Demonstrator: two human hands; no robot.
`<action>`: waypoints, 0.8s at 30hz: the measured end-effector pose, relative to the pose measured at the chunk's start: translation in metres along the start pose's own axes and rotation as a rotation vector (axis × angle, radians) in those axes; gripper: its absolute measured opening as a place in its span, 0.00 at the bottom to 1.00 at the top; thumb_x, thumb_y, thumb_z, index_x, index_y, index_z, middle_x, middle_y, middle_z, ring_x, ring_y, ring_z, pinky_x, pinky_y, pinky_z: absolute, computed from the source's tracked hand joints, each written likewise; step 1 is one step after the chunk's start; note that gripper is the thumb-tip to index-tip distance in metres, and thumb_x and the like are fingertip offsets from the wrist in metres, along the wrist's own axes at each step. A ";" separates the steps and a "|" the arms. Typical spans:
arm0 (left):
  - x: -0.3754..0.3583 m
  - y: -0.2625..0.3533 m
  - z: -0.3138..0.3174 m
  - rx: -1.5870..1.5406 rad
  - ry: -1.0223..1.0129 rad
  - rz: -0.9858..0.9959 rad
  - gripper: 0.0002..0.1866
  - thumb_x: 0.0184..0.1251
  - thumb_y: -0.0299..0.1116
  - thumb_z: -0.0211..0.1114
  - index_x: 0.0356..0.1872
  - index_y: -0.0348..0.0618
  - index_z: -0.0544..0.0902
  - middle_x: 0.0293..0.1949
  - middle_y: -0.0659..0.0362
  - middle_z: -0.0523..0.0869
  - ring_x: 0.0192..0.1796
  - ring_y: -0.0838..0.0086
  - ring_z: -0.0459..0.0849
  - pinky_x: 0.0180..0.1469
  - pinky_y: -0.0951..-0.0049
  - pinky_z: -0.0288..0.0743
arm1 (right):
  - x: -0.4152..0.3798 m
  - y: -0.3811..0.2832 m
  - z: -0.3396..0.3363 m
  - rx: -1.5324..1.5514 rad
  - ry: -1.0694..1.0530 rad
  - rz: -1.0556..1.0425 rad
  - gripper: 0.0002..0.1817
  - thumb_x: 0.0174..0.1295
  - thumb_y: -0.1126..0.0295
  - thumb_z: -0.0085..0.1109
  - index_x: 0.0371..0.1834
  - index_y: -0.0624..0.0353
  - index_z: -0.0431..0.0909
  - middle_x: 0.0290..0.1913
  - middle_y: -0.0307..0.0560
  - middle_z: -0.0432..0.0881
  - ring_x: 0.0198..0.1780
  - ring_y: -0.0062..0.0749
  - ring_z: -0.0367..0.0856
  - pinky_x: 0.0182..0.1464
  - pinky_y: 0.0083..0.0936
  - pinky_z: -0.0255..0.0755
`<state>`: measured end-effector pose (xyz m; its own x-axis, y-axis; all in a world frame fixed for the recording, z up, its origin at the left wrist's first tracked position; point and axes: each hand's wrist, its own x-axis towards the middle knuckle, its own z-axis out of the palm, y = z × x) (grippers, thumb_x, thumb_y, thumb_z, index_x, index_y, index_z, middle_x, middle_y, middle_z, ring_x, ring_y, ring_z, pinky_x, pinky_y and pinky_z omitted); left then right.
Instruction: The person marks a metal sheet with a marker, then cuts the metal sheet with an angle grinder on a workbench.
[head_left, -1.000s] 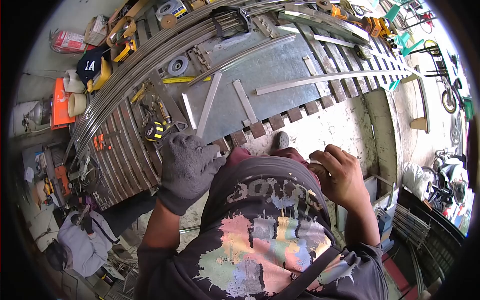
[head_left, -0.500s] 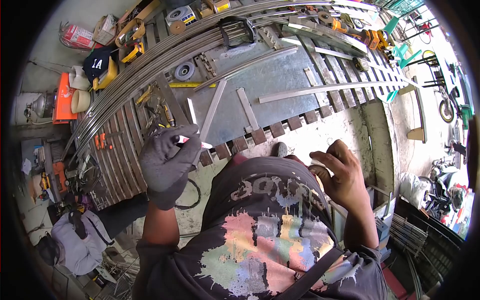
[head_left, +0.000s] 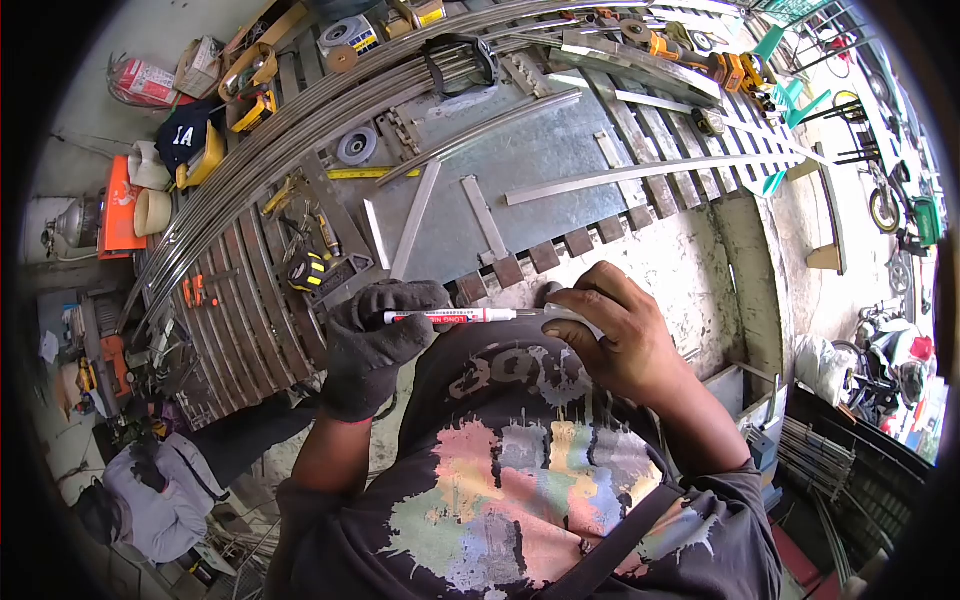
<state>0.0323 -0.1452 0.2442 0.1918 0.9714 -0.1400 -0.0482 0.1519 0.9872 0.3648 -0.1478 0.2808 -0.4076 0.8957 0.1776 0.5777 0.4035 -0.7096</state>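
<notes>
While your gloved left hand (head_left: 380, 345) is clamping its fingers around the white marker (head_left: 455, 316), its thin tip is pointing at your bare right hand (head_left: 620, 330). That hand is pinching a pale, translucent cap (head_left: 577, 318) between thumb and fingers, and the cap is sitting just beside the tip. You are holding these 2 pieces nearly level in front of your shirt (head_left: 530, 450), near the edge of the slatted workbench (head_left: 240, 330). Beyond your hands, the metal sheet (head_left: 520, 170) is lying on the slats, and 1 long flat bar (head_left: 650, 173) is stretching from it toward the right. Over on the left, a black-and-yellow tape measure (head_left: 306, 270) is resting near your glove, and 1 co-worker (head_left: 165, 495) is bending low, well apart from you.
</notes>
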 end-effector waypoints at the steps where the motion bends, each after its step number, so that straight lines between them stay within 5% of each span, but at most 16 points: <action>1: 0.001 0.000 -0.002 0.065 -0.006 -0.024 0.17 0.74 0.29 0.84 0.58 0.33 0.94 0.57 0.50 0.97 0.58 0.69 0.94 0.65 0.64 0.88 | 0.001 -0.001 0.000 -0.002 -0.006 0.009 0.17 0.69 0.65 0.81 0.57 0.57 0.91 0.47 0.51 0.83 0.46 0.52 0.88 0.48 0.45 0.85; 14: -0.004 0.014 0.008 0.205 -0.085 0.029 0.12 0.76 0.24 0.81 0.56 0.36 0.96 0.56 0.51 0.98 0.61 0.69 0.94 0.70 0.62 0.85 | -0.003 -0.004 0.005 -0.027 -0.100 -0.061 0.20 0.65 0.66 0.82 0.58 0.58 0.90 0.48 0.48 0.82 0.49 0.48 0.88 0.49 0.43 0.85; 24: -0.011 0.004 0.010 0.265 -0.211 -0.156 0.13 0.84 0.28 0.74 0.61 0.31 0.92 0.51 0.52 0.96 0.48 0.74 0.93 0.54 0.70 0.86 | -0.010 -0.011 0.006 -0.108 -0.087 -0.041 0.17 0.65 0.65 0.81 0.54 0.57 0.90 0.46 0.47 0.82 0.48 0.47 0.87 0.51 0.43 0.83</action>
<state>0.0400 -0.1573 0.2506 0.3756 0.8773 -0.2989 0.2480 0.2156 0.9445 0.3583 -0.1622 0.2821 -0.4895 0.8605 0.1411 0.6300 0.4609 -0.6250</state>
